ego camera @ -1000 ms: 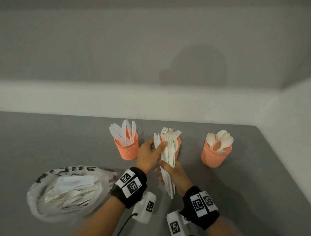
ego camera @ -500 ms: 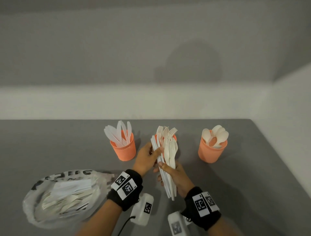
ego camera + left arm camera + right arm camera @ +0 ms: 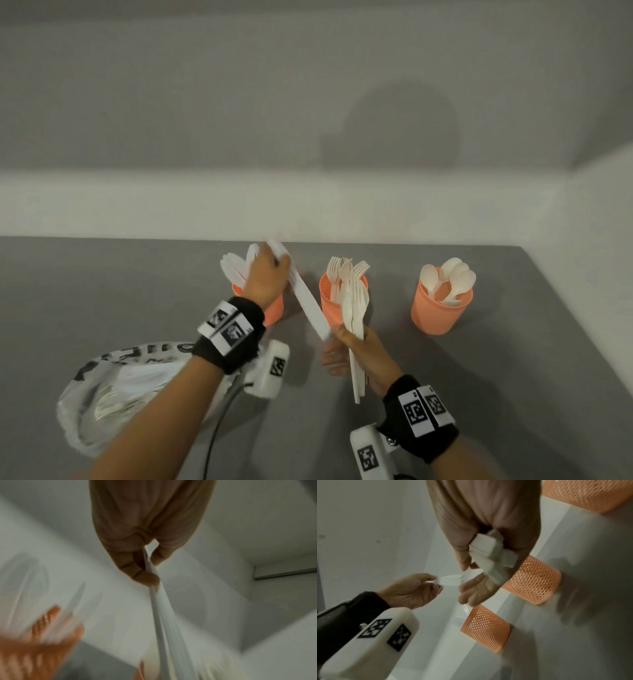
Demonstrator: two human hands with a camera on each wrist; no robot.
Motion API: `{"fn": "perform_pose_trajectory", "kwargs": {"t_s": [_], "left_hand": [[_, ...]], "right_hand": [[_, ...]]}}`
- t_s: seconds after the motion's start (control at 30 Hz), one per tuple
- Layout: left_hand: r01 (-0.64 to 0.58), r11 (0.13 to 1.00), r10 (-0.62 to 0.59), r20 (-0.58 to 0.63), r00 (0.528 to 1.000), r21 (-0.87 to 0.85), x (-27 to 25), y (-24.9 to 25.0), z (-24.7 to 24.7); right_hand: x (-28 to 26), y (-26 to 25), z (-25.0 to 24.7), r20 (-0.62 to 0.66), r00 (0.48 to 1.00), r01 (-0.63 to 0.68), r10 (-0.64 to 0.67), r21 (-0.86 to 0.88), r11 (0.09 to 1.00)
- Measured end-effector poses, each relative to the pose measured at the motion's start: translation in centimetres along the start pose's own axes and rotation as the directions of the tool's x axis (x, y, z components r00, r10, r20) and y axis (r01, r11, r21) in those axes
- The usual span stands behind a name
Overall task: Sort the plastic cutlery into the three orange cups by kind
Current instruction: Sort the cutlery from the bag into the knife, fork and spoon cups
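Three orange mesh cups stand in a row: the knife cup (image 3: 275,310) half hidden behind my left hand, the fork cup (image 3: 329,305) in the middle, the spoon cup (image 3: 440,313) on the right. My left hand (image 3: 274,270) pinches white plastic knives (image 3: 308,305) by one end, slanting above the knife cup; the left wrist view shows the pinch (image 3: 150,572). Just in front of the fork cup, my right hand (image 3: 346,342) grips a bundle of white forks (image 3: 356,308), tines up. Their handle ends (image 3: 488,550) stick out of its fist.
A clear plastic bag (image 3: 113,394) with more white cutlery lies on the grey table (image 3: 513,377) at the front left. A white wall ledge (image 3: 342,209) runs close behind the cups and turns along the table's right side.
My left hand has drawn the knives out of the bundle and swung them left and up over the knife cup. The right hand keeps the forks in place.
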State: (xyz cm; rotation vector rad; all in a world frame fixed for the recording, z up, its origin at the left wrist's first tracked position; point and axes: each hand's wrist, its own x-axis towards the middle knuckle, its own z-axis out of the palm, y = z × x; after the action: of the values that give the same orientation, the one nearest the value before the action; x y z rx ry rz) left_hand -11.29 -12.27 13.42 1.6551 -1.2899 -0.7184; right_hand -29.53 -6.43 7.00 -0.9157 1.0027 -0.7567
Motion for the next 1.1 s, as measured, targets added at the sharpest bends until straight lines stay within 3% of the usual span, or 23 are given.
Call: {"fn": "perform_pose_trajectory", "kwargs": {"t_s": [0.1,0.23,0.37,0.6,0.67,0.77,0.83,0.9,0.97,1.03,1.07,1.1], "left_hand": [[-0.148,0.989,0.14,-0.204,0.969,-0.022,2.6,1.5,-3.7],[-0.218,0.97,0.24,-0.336,0.911,0.104,4.6,1.5,-6.2],[-0.144,0.941,0.235,-0.284,0.929,0.307,4.6,-1.5,-5.1],[-0.087,0.899,0.159,-0.136,0.978,0.429,2.3,-5.3,-2.3],[-0.065,0.842,0.151,-0.118,0.982,0.535,2.2,-5.8,-1.8],[-0.041,0.672,0.18,-0.109,0.978,0.74,2.4,-6.1,-1.4],[-0.036,0.644,0.206,-0.128,0.97,0.764,2.1,-5.4,-1.4],[-0.142,0.722,0.324,-0.149,0.934,0.677,1.1,-4.1,-0.9],[-0.276,0.842,0.385,-0.157,0.91,0.464,-0.6,-3.0,0.2],[-0.254,0.948,0.265,-0.035,0.964,0.193,-3.1,-1.9,1.6],[-0.164,0.984,0.158,0.085,0.984,0.066,-4.3,-1.5,2.5],[-0.028,0.999,0.036,0.222,0.974,-0.042,-5.3,-1.1,3.4]], "right_hand": [[0.2,-0.4,-0.3,-0.09,0.996,0.005,-0.009,-0.042,0.999],[0.7,-0.7,-0.1,-0.142,0.99,0.006,-0.018,-0.083,0.997],[0.9,-0.8,0.2,-0.141,0.99,0.008,-0.015,-0.054,0.998],[0.5,-0.9,0.1,-0.098,0.995,0.029,-0.031,-0.023,0.999],[0.4,-1.1,0.1,-0.096,0.995,0.032,-0.035,-0.025,0.999],[0.1,-1.3,0.1,-0.093,0.995,0.029,-0.032,-0.041,0.999],[-0.1,-1.4,0.1,-0.106,0.994,0.034,-0.039,-0.047,0.998],[-0.2,-1.5,0.1,-0.121,0.991,0.048,-0.053,-0.049,0.998],[-0.3,-1.6,0.1,-0.121,0.99,0.06,-0.066,-0.046,0.997],[-0.3,-1.6,0.3,-0.109,0.99,0.078,-0.085,-0.065,0.995],[-0.4,-1.6,0.4,-0.107,0.99,0.085,-0.094,-0.089,0.992],[-0.4,-1.5,0.6,-0.111,0.988,0.092,-0.106,-0.13,0.987]]}}
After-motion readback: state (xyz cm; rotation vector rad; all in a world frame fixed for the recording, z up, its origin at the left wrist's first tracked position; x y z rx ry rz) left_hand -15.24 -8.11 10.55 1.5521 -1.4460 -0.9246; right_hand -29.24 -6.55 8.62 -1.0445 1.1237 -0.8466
